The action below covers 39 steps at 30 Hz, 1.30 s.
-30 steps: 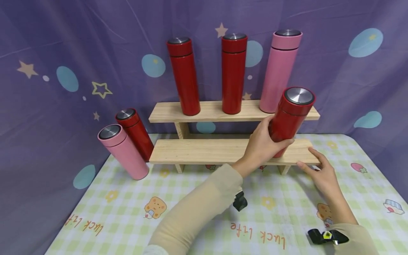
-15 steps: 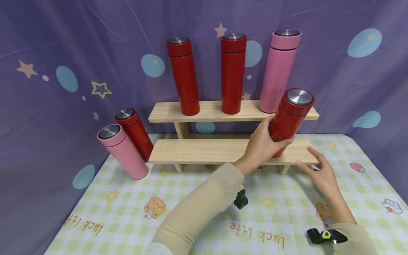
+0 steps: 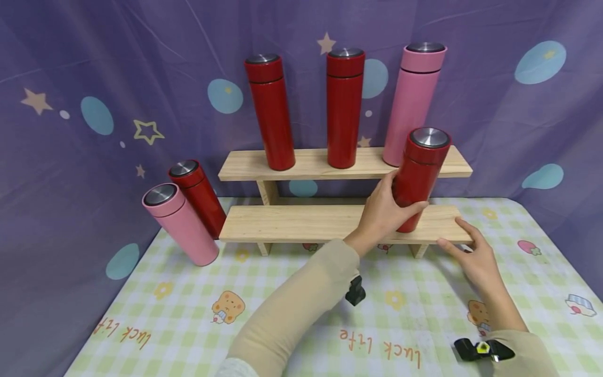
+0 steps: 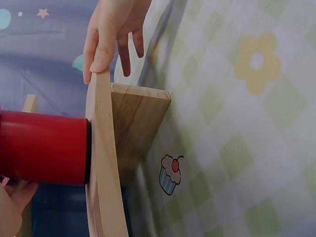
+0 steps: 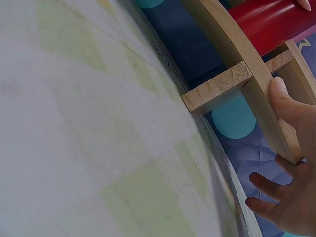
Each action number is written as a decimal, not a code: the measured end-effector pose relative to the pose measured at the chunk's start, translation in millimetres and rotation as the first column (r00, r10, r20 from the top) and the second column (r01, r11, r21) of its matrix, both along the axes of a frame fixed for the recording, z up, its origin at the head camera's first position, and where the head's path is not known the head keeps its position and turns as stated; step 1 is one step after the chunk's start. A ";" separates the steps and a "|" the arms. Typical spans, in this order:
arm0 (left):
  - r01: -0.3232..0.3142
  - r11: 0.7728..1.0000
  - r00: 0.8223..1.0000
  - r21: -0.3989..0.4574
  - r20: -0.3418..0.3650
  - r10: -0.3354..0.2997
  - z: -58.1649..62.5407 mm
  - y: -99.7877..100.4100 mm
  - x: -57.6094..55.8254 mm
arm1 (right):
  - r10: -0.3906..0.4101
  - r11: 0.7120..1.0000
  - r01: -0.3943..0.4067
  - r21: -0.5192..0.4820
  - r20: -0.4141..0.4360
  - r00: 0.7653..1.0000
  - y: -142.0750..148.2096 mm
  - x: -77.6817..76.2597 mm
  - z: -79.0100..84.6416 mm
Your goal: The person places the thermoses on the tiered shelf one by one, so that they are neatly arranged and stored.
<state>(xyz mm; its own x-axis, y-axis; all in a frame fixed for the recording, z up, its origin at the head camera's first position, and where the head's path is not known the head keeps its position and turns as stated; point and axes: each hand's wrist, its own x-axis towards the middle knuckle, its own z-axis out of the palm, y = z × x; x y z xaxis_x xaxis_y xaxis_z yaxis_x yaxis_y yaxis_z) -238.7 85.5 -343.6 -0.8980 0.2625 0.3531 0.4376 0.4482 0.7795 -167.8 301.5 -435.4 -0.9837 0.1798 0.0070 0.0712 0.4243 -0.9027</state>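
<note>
My left hand (image 3: 383,209) grips a red thermos bottle (image 3: 422,167) with a steel-topped lid, fingers on its left side and thumb across the front. The bottle leans slightly right in the head view, over the right part of the lower wooden shelf (image 3: 292,222). In the left wrist view its dark base (image 4: 89,150) is right at the board's top. At the shelf's right end, my right hand (image 3: 473,256) pinches the board, thumb on the front edge and index finger on the end. The other fingers (image 5: 266,187) hang loosely below it in the right wrist view.
On the upper shelf (image 3: 311,165) stand two red bottles (image 3: 273,115) and a pink bottle (image 3: 412,104). Left of the rack, a pink bottle (image 3: 183,225) and a red bottle (image 3: 200,199) stand on the checked tablecloth (image 3: 282,314). A purple curtain (image 3: 155,68) hangs behind.
My left hand has shifted the red thermos bottle slightly left along the lower shelf, and it leans less. My right hand keeps its place at the shelf end.
</note>
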 end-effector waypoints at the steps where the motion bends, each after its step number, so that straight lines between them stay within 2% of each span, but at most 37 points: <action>1: -0.001 1.000 1.000 0.001 0.004 0.001 -0.1 -0.1 -0.5 | -0.001 1.000 0.001 0.001 0.000 1.000 -0.1 0.1 0.0; 12: 0.034 0.999 0.999 0.003 0.031 -0.034 -0.5 -3.9 -3.1 | 0.002 1.000 -0.002 0.011 0.007 1.000 -0.8 0.1 0.8; 17: 0.022 0.999 0.999 -0.025 0.025 -0.021 -0.1 -10.1 -1.5 | 0.005 1.000 -0.006 0.014 0.005 1.000 -1.5 -0.9 1.9; 21: -0.001 0.999 1.000 -0.043 0.011 0.002 1.2 -15.9 3.4 | 0.000 1.000 -0.001 0.019 0.003 1.000 -1.2 -0.8 1.2; 25: 0.003 1.000 1.000 -0.021 0.005 -0.003 2.3 -24.7 10.6 | -0.006 1.000 0.006 0.017 0.003 1.000 -0.9 0.2 -0.2; 29: 0.018 0.998 1.000 -0.058 -0.009 -0.018 -1.8 -39.6 20.1 | -0.005 1.000 0.005 0.014 0.001 1.000 -1.2 0.6 -2.2; 33: 0.005 0.995 0.999 -0.099 -0.034 -0.008 -7.4 -57.7 29.4 | 0.009 1.000 -0.009 0.007 0.000 1.000 -2.2 -0.3 -2.9; 39: -0.012 1.000 0.999 -0.012 -0.039 0.011 -13.4 -85.0 41.2 | 0.010 1.000 -0.010 0.010 0.000 1.000 -0.8 0.3 -0.6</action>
